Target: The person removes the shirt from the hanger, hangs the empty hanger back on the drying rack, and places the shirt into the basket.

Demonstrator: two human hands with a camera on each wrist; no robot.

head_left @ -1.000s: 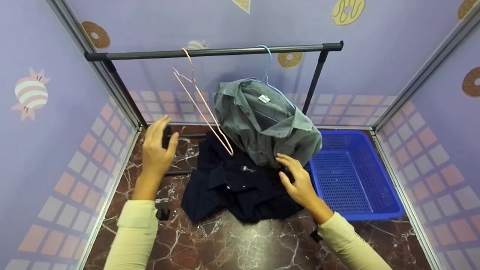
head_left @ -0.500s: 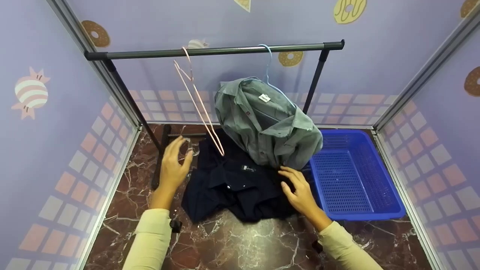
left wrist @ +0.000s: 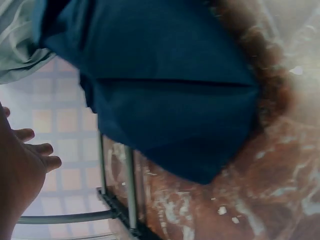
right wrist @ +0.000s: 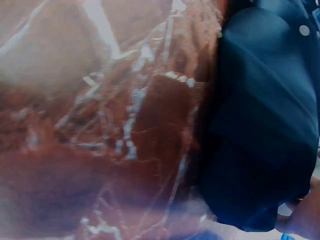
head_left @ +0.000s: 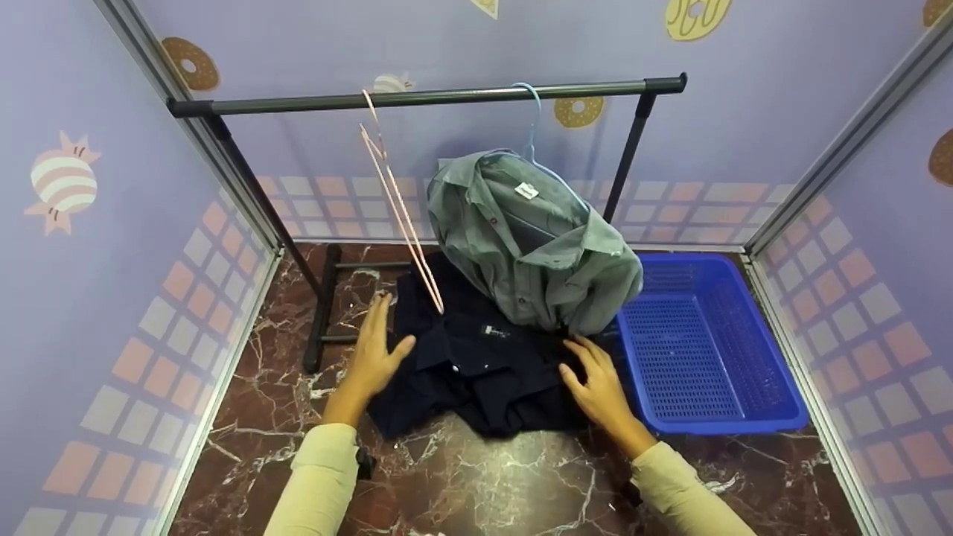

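Observation:
A crumpled navy shirt (head_left: 476, 365) lies on the marble floor (head_left: 491, 484) below a clothes rail (head_left: 424, 97). My left hand (head_left: 378, 346) reaches its left edge with straight, spread fingers, the thumb touching the cloth. At the shirt's right side my right hand (head_left: 594, 376) rests on the fabric with relaxed fingers. A grey-green shirt (head_left: 532, 246) hangs on a light blue hanger (head_left: 530, 119) just above. The left wrist view shows the navy shirt (left wrist: 165, 90) and my left hand (left wrist: 20, 165) beside it. In the right wrist view the navy shirt (right wrist: 270, 115) lies on the floor.
An empty pink hanger (head_left: 402, 208) dangles from the rail, its tip over the navy shirt. A blue plastic basket (head_left: 774, 372) stands at the right. The rack's black base (head_left: 324, 313) lies at the left. Patterned purple walls close in three sides.
My left hand came down from near the rack's post to the navy shirt's left edge. My right hand slid slightly lower on the shirt. The pink hanger swung.

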